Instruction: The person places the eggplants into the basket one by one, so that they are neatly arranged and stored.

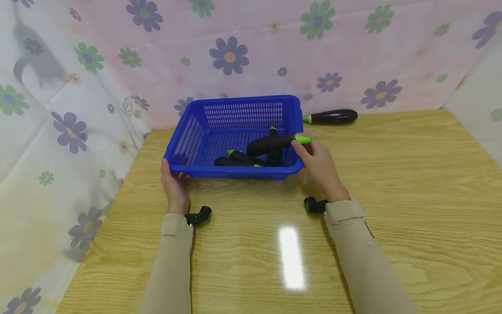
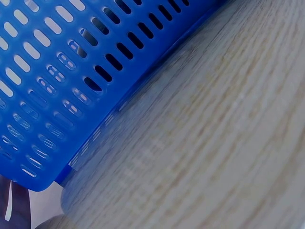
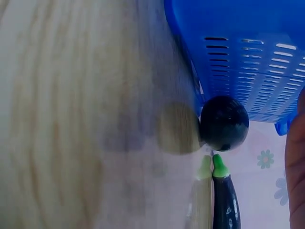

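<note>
My left hand (image 1: 174, 192) grips the front left corner of a blue perforated plastic basket (image 1: 235, 169), thumb on the rim. At the basket's right side my right hand (image 1: 320, 168) pinches an eggplant (image 1: 270, 143) by its bright green stem end. The dark body of that eggplant points left, above others in the basket. Several eggplants lie inside, among them one (image 1: 247, 157) near the front wall; they partly overlap. In the right wrist view, part of my right hand (image 3: 296, 167) shows at the edge, while the held eggplant cannot be made out.
Another eggplant (image 1: 333, 117) lies on the wooden table (image 1: 412, 196) behind the basket's right side, near the flowered backdrop (image 1: 266, 61). The right wrist view shows a round dark eggplant end (image 3: 224, 123) beside the basket wall (image 3: 228, 19). Flowered cloth (image 1: 51, 144) also borders the left.
</note>
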A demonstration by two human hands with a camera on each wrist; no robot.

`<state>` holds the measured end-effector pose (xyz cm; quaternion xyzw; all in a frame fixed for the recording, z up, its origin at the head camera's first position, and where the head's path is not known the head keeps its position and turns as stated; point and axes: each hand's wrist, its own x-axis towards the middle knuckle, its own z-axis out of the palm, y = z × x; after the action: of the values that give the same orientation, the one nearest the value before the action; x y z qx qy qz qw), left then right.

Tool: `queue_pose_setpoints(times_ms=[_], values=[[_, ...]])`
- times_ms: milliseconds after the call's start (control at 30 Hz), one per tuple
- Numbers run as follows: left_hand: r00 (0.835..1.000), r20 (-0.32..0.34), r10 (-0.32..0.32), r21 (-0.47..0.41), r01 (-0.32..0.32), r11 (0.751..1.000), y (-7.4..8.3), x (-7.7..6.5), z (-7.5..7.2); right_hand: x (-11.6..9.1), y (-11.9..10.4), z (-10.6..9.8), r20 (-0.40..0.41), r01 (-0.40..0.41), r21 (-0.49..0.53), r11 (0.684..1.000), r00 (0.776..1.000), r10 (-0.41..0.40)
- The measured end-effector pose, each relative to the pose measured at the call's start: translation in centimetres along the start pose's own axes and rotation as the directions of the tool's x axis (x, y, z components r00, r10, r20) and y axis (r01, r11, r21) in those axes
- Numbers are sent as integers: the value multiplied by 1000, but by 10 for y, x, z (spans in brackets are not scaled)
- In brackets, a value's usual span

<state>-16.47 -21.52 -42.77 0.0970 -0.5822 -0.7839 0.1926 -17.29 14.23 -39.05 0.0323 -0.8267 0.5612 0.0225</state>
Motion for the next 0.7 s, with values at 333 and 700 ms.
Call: queue_pose_setpoints(times_ms=[333, 700], values=[[1000, -1, -3, 7, 3, 1000, -1, 0, -1, -2, -1, 0, -14, 6, -12, 1000, 1000, -7], [1000, -14, -1, 12, 1, 1000, -2, 0, -1, -2, -4, -5, -105, 64, -154, 986, 991, -80]])
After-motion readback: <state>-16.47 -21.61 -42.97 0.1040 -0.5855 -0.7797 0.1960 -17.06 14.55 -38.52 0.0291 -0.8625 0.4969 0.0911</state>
